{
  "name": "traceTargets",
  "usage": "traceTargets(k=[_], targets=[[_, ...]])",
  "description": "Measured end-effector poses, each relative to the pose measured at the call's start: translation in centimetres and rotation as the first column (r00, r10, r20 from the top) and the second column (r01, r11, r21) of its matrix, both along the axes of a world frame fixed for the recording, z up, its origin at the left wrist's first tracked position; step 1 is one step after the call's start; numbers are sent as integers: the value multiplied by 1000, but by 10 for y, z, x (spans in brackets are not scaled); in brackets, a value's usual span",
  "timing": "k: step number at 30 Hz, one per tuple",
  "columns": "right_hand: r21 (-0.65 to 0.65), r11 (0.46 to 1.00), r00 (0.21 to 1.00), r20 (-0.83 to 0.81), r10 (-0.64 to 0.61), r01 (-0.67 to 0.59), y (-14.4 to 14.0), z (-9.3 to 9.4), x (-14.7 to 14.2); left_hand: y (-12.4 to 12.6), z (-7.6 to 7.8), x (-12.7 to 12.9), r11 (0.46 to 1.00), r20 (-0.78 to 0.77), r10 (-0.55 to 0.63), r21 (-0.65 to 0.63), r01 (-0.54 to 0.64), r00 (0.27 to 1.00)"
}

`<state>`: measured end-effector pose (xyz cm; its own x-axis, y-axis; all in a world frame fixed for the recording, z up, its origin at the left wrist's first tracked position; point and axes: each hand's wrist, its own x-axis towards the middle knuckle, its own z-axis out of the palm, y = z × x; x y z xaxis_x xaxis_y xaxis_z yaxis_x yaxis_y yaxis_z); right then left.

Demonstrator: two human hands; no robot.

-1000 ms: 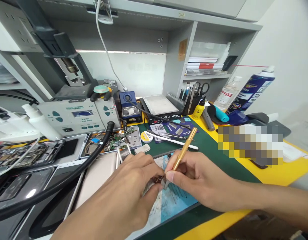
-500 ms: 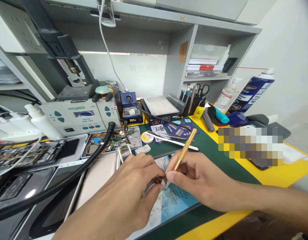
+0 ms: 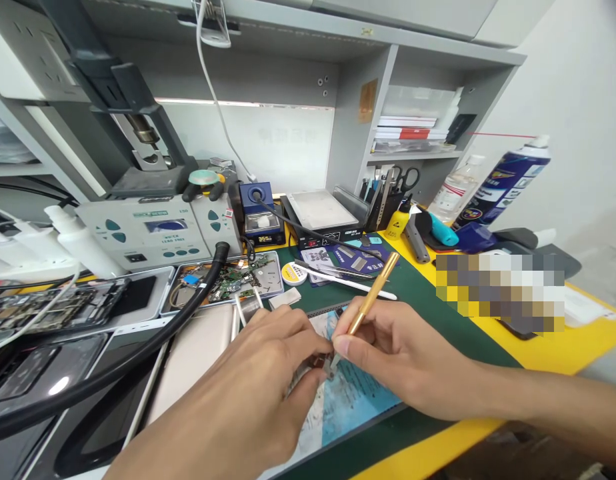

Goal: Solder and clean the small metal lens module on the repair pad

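My right hand [image 3: 393, 357] grips a slim gold pen-shaped tool [image 3: 375, 290] like a pencil, its upper end tilted up to the right. The tool's pale, narrow tip points down at a small electronic part [image 3: 318, 361] with coppery and grey bits. Thumb and fingers of my left hand [image 3: 275, 373] are pinched round that part, and cover most of it. Both hands meet over a blue and white printed mat [image 3: 353, 400], whose left side is hidden under my left hand. Whether the tip touches the part I cannot tell.
A black hose [image 3: 188, 327] curves across phones and boards on the left, from a rework station [image 3: 158, 230]. Behind my hands lie a tray of circuit boards [image 3: 273, 273], a white stick-like tool [image 3: 348, 283] and a heating plate [image 3: 323, 210]. Bottles [image 3: 505, 180] stand back right.
The gold tool's upper end has shifted slightly up and right, with a small turn of my right hand. My left hand keeps its pinch; the view has moved a little.
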<state>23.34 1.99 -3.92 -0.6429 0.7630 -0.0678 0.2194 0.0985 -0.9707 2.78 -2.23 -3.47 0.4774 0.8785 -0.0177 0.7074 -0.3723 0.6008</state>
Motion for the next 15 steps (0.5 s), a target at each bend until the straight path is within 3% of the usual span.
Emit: traceTargets(k=[15], targets=[[-40,999,1000,10,11,-11,-1,0,2,1,-3,0,1000,1,0,25,0,1000]])
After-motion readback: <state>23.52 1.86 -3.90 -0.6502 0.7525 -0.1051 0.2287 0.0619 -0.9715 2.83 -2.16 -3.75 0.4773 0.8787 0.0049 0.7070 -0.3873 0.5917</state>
